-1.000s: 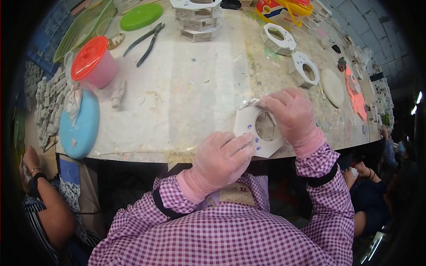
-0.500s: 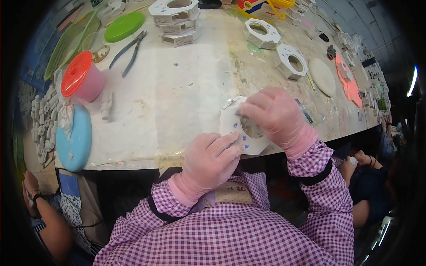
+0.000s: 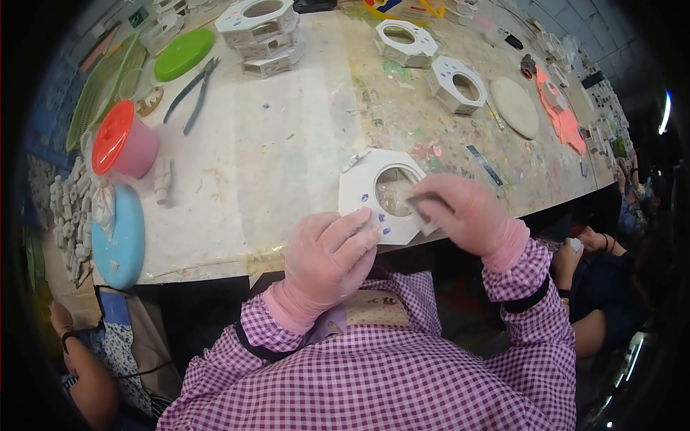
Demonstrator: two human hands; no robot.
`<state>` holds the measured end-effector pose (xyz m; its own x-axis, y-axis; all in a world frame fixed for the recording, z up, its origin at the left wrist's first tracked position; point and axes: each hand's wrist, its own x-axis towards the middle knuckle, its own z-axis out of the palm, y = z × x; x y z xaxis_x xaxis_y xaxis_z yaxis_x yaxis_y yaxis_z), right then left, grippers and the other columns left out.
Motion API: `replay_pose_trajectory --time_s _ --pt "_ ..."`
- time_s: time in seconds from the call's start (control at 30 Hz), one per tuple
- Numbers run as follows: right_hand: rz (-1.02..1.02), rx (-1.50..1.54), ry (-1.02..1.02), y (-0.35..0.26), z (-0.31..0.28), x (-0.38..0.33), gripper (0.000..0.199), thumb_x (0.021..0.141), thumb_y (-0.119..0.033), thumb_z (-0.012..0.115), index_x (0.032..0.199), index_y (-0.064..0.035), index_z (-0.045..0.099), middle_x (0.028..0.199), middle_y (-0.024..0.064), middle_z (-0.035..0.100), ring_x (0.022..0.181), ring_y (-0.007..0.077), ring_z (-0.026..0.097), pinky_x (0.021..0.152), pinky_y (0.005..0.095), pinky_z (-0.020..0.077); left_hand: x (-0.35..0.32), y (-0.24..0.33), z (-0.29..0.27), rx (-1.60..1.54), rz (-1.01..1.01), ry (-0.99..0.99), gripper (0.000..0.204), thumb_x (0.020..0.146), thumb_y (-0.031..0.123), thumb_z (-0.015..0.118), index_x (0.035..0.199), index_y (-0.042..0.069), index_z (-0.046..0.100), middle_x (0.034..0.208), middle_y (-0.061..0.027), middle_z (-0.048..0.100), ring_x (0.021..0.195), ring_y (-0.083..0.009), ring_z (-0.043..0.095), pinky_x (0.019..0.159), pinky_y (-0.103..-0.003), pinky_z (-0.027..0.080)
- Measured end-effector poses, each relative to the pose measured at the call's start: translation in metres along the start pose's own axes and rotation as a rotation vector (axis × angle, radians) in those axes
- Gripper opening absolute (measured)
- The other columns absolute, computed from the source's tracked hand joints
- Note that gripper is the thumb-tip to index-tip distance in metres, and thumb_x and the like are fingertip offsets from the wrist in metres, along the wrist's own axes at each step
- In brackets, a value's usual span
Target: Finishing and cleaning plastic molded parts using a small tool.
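Note:
A white octagonal frame [image 3: 357, 174] with a round opening and several small blue marks lies flat near the table's front edge. My gloved left hand [image 3: 327, 262] grips its lower left side, with fingertips resting on the top face. Over its right side is my gloved right hand [image 3: 467, 215], fingers bent together and thumb closed beneath them. What these fingers pinch, if anything, is hidden. A small white piece [image 3: 355, 159] sits along the frame's upper left edge. Pale dust or crumbs show through the round opening.
Two similar octagonal frames [image 3: 458, 86] stand farther back, and more are stacked [image 3: 260, 36] at the back. To the left are pliers [image 3: 192, 93], a red-lidded pink tub [image 3: 129, 147], a blue disc [image 3: 118, 244] and white parts [image 3: 70, 215]. A dark flat strip [image 3: 485, 165] lies right.
My right hand has moved from the frame's upper edge, down and right, to its right side. My left hand still grips the lower left. The whole view has shifted slightly.

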<state>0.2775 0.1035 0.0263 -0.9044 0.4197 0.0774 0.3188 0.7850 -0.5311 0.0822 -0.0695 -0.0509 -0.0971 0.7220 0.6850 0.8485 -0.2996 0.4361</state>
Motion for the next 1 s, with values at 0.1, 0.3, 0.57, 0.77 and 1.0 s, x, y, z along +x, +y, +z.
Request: replay_pose_trajectory --time_s 0.1,0.3,0.57,0.77,1.0 --pt "0.379 -0.337 0.229 -0.003 -0.01 0.003 0.02 0.095 -0.016 0.065 0.113 -0.0098 0.067 0.094 0.014 0.072 0.089 0.0343 0.071 0.078 0.0428 0.0564 0.0 0.0 0.0 -0.009 0.001 -0.005 0.04 0.067 0.003 0.081 0.103 0.016 0.07 0.12 -0.0034 0.069 0.095 -0.0269 0.065 0.079 -0.038 0.054" --pt "-0.124 -0.1 0.1 -0.027 0.015 -0.011 0.007 0.092 -0.016 0.07 0.093 -0.0096 0.067 0.08 0.0114 0.069 0.069 0.0312 0.069 0.063 0.0392 0.054 0.001 0.001 0.001 -0.008 0.005 0.001 0.04 0.067 0.002 0.081 0.103 0.015 0.07 0.12 -0.0049 0.069 0.094 -0.0272 0.066 0.079 -0.039 0.054" --pt "0.35 0.254 0.101 -0.027 0.009 -0.015 0.017 0.093 -0.025 0.071 0.091 -0.0083 0.067 0.077 0.0112 0.07 0.072 0.0324 0.07 0.063 0.0405 0.0544 0.0 0.002 0.001 -0.044 0.004 0.027 0.038 0.069 0.002 0.081 0.103 0.015 0.07 0.107 -0.0055 0.068 0.088 -0.0256 0.065 0.074 -0.038 0.052" --pt "0.419 -0.055 0.08 -0.038 0.015 -0.012 0.02 0.091 -0.022 0.071 0.09 -0.0016 0.07 0.076 0.0158 0.071 0.072 0.0291 0.074 0.066 0.0365 0.0556 0.003 0.001 -0.002 -0.07 0.02 0.023 0.038 0.069 0.001 0.081 0.103 0.015 0.071 0.099 -0.0039 0.066 0.084 -0.0248 0.064 0.07 -0.037 0.051" --pt "0.609 0.176 0.027 -0.04 0.002 -0.002 0.027 0.089 -0.026 0.07 0.089 0.0009 0.071 0.077 0.0213 0.07 0.072 0.0348 0.072 0.067 0.04 0.0552 0.003 0.001 0.0 -0.076 0.005 0.022 0.038 0.069 0.0 0.081 0.103 0.016 0.071 0.098 -0.0036 0.066 0.084 -0.0247 0.064 0.07 -0.037 0.05"
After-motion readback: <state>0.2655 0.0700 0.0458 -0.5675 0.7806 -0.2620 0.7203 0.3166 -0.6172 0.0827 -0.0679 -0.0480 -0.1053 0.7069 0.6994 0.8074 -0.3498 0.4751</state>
